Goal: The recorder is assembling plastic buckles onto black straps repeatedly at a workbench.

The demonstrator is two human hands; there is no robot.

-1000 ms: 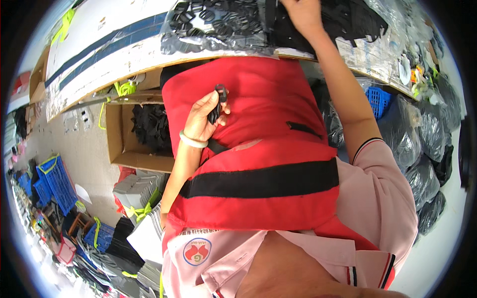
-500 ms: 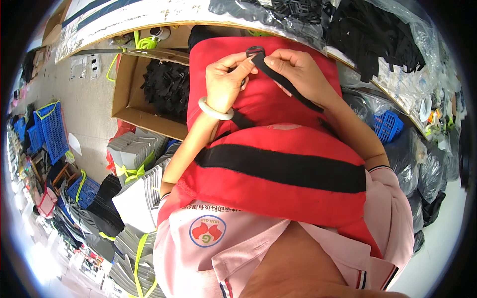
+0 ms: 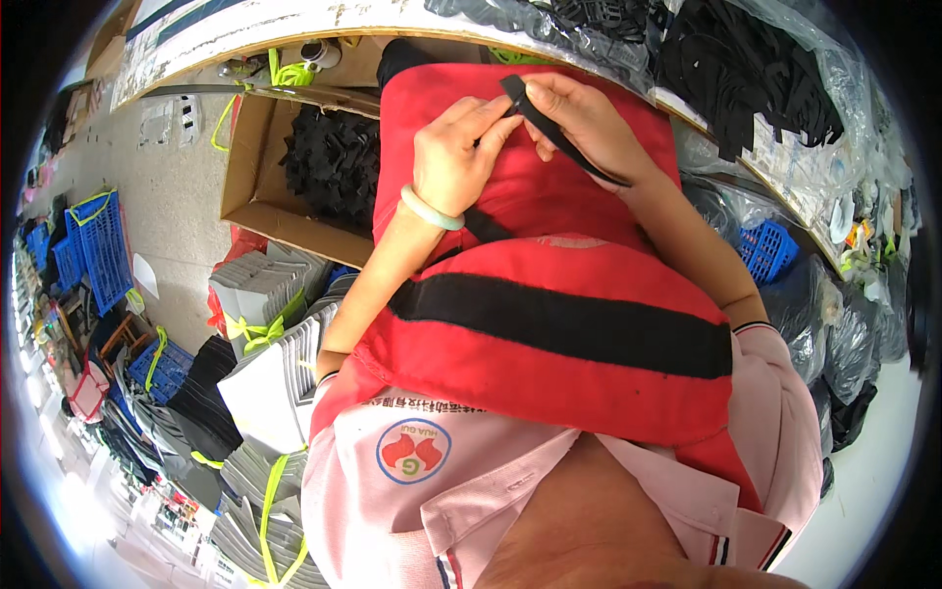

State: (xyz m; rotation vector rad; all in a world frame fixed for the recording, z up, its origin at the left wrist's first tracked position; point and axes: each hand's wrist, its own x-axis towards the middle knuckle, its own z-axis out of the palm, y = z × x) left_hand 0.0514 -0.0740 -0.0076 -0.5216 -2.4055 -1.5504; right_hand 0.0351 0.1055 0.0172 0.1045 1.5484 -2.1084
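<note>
Above my lap, which a red apron [image 3: 608,393] covers, both hands hold one short black webbing strap [image 3: 551,130]. My left hand [image 3: 453,149], with a pale bangle at the wrist, is closed, thumb and fingertips pinched at a small black buckle [image 3: 514,105]. Most of that buckle is hidden by fingers and strap. My right hand [image 3: 587,120] grips the strap between thumb and fingers near its upper end. The strap's other end trails down across the right palm to the wrist.
A cardboard box [image 3: 257,187] of black strap pieces [image 3: 334,157] stands left of my lap. Beyond the lap runs a worktable [image 3: 235,44] with black straps [image 3: 746,74] piled at right. Bundled grey sheets [image 3: 270,294] lie at left, blue baskets [image 3: 765,250] and plastic bags [image 3: 854,344] at right.
The buckle, plainly visible before at the strap's top, is now mostly covered. A strap end sticks up past the fingers, and the left hand has turned and shifted right.
</note>
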